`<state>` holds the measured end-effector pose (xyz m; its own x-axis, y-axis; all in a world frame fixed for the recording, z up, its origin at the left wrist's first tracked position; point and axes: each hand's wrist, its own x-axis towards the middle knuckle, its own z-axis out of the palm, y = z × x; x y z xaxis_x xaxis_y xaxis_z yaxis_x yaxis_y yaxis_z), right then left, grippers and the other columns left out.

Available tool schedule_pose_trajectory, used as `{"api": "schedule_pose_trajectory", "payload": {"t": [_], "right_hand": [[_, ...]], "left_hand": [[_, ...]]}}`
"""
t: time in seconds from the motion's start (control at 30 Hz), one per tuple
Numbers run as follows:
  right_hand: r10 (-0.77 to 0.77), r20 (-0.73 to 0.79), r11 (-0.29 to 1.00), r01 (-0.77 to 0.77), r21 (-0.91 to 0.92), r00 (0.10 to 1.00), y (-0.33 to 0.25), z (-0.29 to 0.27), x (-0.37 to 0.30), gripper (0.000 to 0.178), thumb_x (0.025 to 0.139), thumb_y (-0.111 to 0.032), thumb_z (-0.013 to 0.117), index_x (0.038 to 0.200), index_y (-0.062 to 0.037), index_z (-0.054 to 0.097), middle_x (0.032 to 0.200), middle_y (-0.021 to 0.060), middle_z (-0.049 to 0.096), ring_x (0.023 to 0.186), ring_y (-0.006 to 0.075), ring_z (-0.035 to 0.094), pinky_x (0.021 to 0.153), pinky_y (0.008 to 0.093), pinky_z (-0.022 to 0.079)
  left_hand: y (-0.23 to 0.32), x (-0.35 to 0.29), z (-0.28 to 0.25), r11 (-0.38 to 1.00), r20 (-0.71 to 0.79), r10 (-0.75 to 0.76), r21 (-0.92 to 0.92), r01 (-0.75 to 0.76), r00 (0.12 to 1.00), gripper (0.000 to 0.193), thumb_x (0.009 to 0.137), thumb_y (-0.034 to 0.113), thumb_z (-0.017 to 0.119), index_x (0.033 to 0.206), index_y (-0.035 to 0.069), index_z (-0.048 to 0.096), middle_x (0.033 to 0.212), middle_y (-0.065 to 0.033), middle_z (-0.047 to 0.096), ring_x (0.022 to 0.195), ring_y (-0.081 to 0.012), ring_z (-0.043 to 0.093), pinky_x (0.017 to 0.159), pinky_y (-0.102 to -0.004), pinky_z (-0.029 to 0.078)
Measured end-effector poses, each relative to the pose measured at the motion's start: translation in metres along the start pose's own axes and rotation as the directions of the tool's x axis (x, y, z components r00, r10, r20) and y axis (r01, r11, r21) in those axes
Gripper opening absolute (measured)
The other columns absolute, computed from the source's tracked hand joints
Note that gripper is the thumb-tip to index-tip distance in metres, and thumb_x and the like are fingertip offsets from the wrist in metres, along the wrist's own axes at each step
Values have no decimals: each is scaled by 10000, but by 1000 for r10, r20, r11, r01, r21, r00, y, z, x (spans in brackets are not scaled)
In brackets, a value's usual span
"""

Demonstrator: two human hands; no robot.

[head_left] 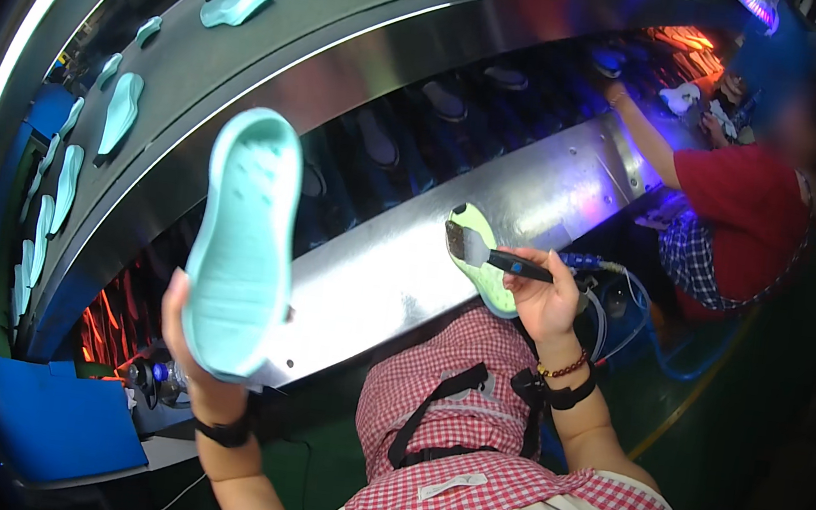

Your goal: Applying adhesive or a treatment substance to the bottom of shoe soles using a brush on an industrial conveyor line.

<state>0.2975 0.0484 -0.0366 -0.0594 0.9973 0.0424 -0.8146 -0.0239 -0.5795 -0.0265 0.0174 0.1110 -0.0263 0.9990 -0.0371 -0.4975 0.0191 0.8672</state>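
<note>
On the left, my left hand [180, 332] grips a pale turquoise shoe sole [243, 246], raised upright with its hollowed face toward me. The fingers curl round its lower left edge; part of the hand is hidden behind it. My right hand [548, 303] is closed round the black handle of a flat brush [474, 247]. The brush head, with dark-tipped bristles, is over a yellow-green shoe sole [496, 293] near the ledge's front edge. Whether the bristles touch that sole I cannot tell.
A shiny metal ledge [376, 267] runs before a dark conveyor carrying more soles [446, 101]. An upper belt [189, 59] bears several turquoise soles. Orange heaters [113, 322] glow at lower left. A co-worker in a red top [742, 192] reaches toward the conveyor at right, near blue hoses [688, 363].
</note>
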Motion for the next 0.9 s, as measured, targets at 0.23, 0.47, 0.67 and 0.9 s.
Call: {"api": "schedule_pose_trajectory", "payload": {"t": [0.23, 0.47, 0.67, 0.9], "right_hand": [[55, -25, 994, -52, 98, 998, 0, 4, 11, 448, 937, -289, 312, 1023, 78, 553, 1051, 267, 576, 768, 216, 605, 758, 306, 486], [96, -36, 991, -92, 93, 995, -2, 0, 12, 442, 935, -276, 316, 1015, 87, 554, 1063, 267, 572, 770, 221, 598, 763, 316, 480], [116, -166, 991, -102, 90, 979, -7, -9, 10, 418, 923, -302, 366, 961, 50, 587, 1010, 247, 598, 751, 237, 594, 745, 326, 483], [140, -196, 985, -116, 128, 971, -8, -21, 9, 414, 922, -304, 371, 961, 47, 587, 1005, 248, 597, 774, 236, 590, 753, 323, 477]], "left_hand": [[115, 127, 11, 957, -111, 154, -231, -176, 982, 445, 902, 275, 352, 1264, 16, 343, 1260, -209, 404, 1149, -392, 408, 912, -622, 347], [156, 227, 23, 976, -584, -12, -183, -118, 812, 331, 910, 264, 360, 1181, 82, 419, 1169, -101, 466, 1124, -280, 432, 967, -588, 246], [148, 273, 18, 967, -534, -66, -244, -79, 843, 324, 920, 256, 379, 1190, 78, 400, 1264, -112, 389, 1183, -302, 372, 939, -655, 221], [162, 301, -32, 961, -568, 120, 271, 47, 814, 413, 913, 307, 356, 1237, 59, 420, 1233, -158, 481, 1178, -295, 419, 998, -546, 238]]}}
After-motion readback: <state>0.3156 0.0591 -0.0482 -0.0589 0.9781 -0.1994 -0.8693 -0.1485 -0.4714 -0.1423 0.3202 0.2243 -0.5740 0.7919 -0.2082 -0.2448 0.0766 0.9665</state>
